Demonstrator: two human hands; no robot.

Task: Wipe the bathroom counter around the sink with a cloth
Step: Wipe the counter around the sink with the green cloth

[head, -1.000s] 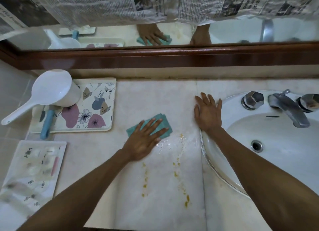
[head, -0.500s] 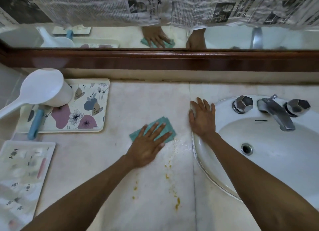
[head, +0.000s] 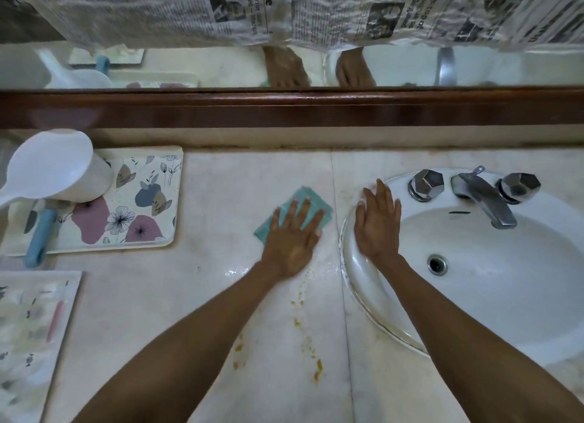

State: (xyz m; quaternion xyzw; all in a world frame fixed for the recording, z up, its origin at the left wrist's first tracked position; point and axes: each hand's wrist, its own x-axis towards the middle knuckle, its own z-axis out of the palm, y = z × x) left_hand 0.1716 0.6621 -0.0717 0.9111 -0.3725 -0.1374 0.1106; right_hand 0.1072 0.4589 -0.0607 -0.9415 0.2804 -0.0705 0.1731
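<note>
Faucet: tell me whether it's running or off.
Off. No water comes from the faucet spout, and the sink basin below holds no pooled water.

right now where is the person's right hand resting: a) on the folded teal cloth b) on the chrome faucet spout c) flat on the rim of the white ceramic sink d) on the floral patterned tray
c: the right hand lies open and flat on the left rim of the white ceramic sink, while the left hand presses the folded teal cloth.
</note>
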